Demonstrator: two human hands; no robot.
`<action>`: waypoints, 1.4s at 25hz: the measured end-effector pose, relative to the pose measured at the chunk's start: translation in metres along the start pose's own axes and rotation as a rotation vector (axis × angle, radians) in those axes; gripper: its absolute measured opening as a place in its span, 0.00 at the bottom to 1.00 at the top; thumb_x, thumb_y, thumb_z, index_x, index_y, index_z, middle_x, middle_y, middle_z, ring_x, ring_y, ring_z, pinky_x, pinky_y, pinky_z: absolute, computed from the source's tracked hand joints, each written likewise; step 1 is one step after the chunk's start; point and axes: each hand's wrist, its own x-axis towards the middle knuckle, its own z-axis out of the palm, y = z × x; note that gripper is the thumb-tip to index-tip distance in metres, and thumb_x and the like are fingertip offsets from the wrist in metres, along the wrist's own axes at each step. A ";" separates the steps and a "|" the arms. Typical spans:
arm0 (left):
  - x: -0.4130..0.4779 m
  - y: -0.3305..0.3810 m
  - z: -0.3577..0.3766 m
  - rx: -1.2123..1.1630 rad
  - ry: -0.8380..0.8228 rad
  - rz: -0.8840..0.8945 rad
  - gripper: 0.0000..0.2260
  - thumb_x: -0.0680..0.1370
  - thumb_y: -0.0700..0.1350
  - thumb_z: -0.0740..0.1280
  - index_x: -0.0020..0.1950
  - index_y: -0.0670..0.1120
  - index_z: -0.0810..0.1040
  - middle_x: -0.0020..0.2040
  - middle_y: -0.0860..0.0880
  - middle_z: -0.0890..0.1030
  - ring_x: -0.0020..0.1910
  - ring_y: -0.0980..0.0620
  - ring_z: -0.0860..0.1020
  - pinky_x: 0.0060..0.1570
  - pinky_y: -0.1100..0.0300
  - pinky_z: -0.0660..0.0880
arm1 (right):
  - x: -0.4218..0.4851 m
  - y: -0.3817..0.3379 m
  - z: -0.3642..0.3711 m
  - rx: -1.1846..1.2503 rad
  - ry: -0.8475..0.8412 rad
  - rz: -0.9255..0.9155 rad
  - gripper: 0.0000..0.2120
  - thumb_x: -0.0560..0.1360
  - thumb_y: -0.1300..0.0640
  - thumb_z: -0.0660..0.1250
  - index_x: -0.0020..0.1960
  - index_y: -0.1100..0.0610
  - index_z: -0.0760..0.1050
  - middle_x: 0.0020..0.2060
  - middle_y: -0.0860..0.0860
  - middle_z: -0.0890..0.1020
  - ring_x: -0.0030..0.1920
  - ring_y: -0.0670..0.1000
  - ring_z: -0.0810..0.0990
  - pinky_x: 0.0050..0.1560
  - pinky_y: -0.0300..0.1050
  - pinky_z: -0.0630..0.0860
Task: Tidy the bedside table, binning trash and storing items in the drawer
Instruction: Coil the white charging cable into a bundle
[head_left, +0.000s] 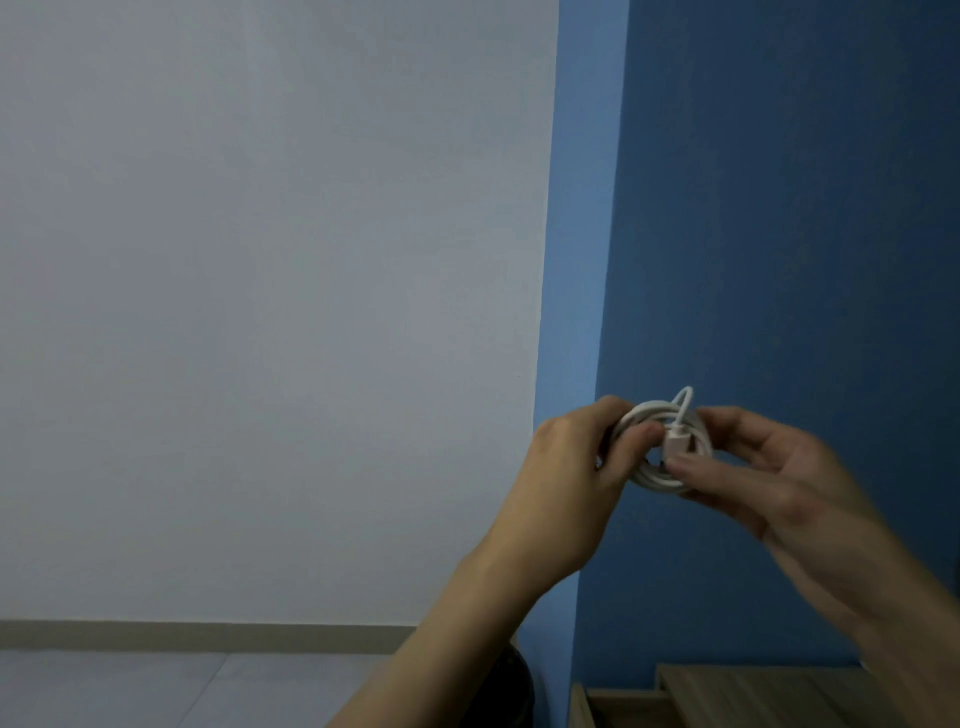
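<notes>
A white charging cable (655, 418) is wound into a small coil and held up in front of the blue wall. My left hand (569, 483) grips the coil's left side, thumb through the loops. My right hand (753, 467) pinches the coil's right side and lower edge, with a white plug end lying across the coil between the fingers. A short loop of cable sticks up above the coil. The wooden bedside table (748, 691) shows only at the bottom right, below both hands.
A pale grey wall fills the left, a blue wall (779, 208) the right. A beige skirting strip (208, 635) and grey floor lie at the bottom left. Something dark and round (519, 686) sits on the floor beside the table, partly hidden by my left forearm.
</notes>
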 end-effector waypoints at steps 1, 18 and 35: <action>0.000 0.000 0.000 0.000 -0.019 -0.008 0.11 0.80 0.47 0.60 0.46 0.41 0.76 0.35 0.45 0.78 0.33 0.51 0.74 0.37 0.56 0.74 | 0.000 0.002 0.001 0.023 0.038 -0.012 0.32 0.45 0.37 0.79 0.44 0.53 0.82 0.43 0.52 0.85 0.45 0.49 0.84 0.42 0.36 0.79; -0.009 0.001 0.007 -0.525 -0.199 -0.230 0.10 0.80 0.40 0.60 0.56 0.33 0.69 0.29 0.48 0.71 0.24 0.56 0.67 0.21 0.67 0.62 | -0.004 -0.001 0.018 -0.109 0.125 -0.112 0.06 0.68 0.54 0.69 0.37 0.57 0.80 0.25 0.47 0.80 0.25 0.40 0.74 0.28 0.28 0.69; -0.013 -0.001 0.005 -0.530 -0.196 -0.244 0.09 0.77 0.43 0.61 0.53 0.41 0.76 0.36 0.48 0.77 0.34 0.46 0.75 0.24 0.61 0.67 | -0.018 -0.011 0.024 -0.170 0.222 -0.099 0.05 0.66 0.59 0.71 0.35 0.50 0.83 0.24 0.44 0.82 0.24 0.38 0.76 0.26 0.24 0.67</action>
